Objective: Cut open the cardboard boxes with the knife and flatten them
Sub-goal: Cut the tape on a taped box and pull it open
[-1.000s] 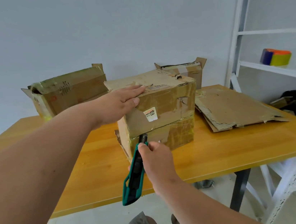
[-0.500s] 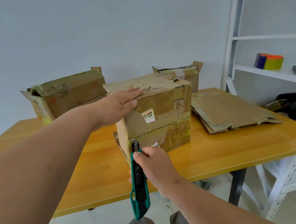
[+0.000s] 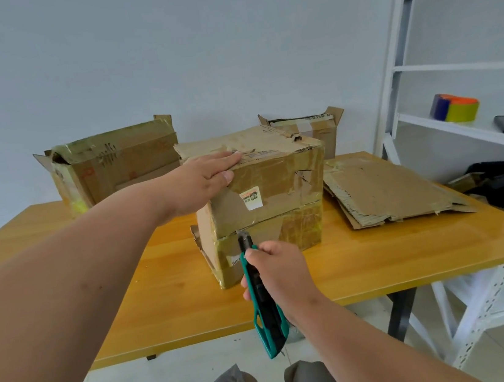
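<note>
Fingers of the right hand (image 3: 282,270) wrap tight round the green knife (image 3: 262,301), its tip at the taped seam of the middle box (image 3: 276,187) on the table (image 3: 381,257). Left hand (image 3: 204,181) lies flat, spread on its top edge. Cardboard looks light, dented, soft; brace near the cut.

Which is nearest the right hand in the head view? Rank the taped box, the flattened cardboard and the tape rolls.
1. Taped box: just ahead of the right hand.
2. Flattened cardboard: on the table, to the right.
3. Tape rolls: on the shelf, far right.
</note>
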